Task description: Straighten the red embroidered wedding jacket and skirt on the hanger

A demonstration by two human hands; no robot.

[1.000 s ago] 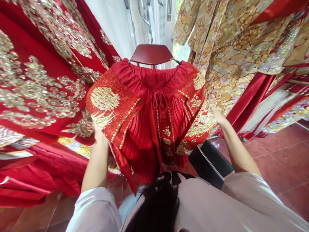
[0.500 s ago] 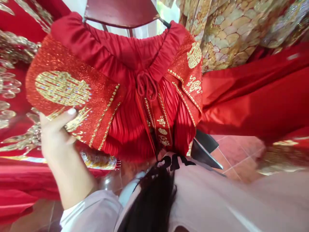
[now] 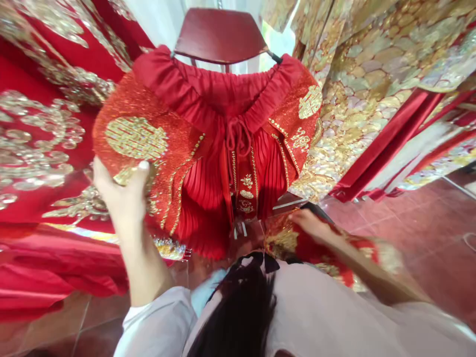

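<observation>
A red pleated skirt [image 3: 208, 198] hangs from a dark red wooden hanger [image 3: 219, 37], with a gathered waistband and a tied drawstring [image 3: 236, 136]. Its glittering panel [image 3: 136, 139] carries a gold double-happiness motif. My left hand [image 3: 121, 191] grips the lower edge of that panel, thumb on top. Low on the right, my right hand [image 3: 310, 225] is closed on a red cloth with gold embroidery [image 3: 284, 243], close to my body. Dark hair [image 3: 238, 312] and a pale sleeve [image 3: 156, 317] fill the bottom of the view.
Red gowns with gold sequin embroidery [image 3: 37, 144] hang to the left, and a gold scale-patterned robe [image 3: 372, 94] hangs to the right. A black object [image 3: 316, 209] sits behind my right hand. Red floor tiles [image 3: 439, 233] lie below, with a bright window behind the hanger.
My right hand has come into view low on the right, holding the embroidered red cloth. The red satin sweeping across the right side has gone. My left hand still holds the panel.
</observation>
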